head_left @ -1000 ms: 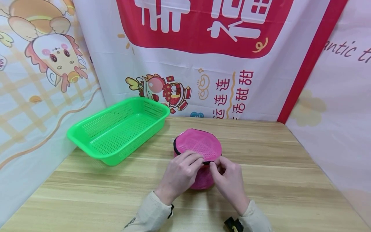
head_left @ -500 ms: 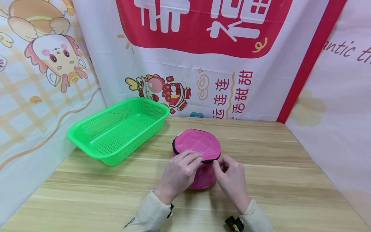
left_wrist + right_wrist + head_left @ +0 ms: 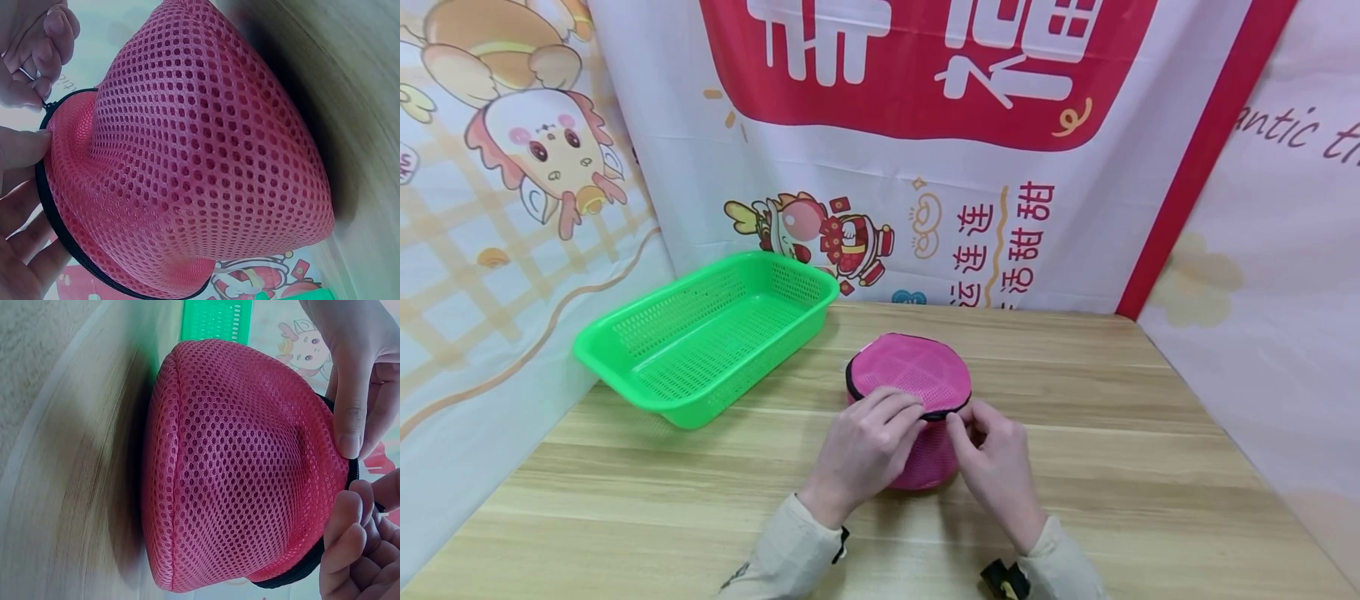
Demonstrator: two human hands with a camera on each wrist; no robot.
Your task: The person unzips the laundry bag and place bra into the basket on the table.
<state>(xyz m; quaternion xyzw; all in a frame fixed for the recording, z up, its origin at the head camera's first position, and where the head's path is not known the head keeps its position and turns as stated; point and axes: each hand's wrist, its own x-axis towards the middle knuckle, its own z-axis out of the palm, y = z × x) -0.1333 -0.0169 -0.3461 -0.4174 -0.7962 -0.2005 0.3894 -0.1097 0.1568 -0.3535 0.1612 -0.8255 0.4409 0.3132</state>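
A round pink mesh laundry bag (image 3: 913, 367) stands on the table, its lid edged by a black zipper (image 3: 940, 414). On the front rim, my left hand (image 3: 861, 454) pinches the zipper edge between thumb (image 3: 25, 149) and fingers. Just to its right, my right hand (image 3: 997, 462) pinches at the zipper with thumb and curled fingers. In the left wrist view, a small zipper pull (image 3: 49, 107) shows at the right hand's fingertips. The bag's mesh side (image 3: 231, 456) bulges and looks slightly dented below the rim. Whatever is inside cannot be made out.
A green perforated plastic basket (image 3: 730, 333) sits at the back left of the wooden table (image 3: 1150, 467). Printed cloth hangs (image 3: 880, 150) along the back and both sides. Dark straps (image 3: 1006, 579) show at the sleeve cuffs.
My right hand shifts a little right along the zipper, then slightly back left. The rim's front right edge now shows more of its black band. My left hand stays almost still.
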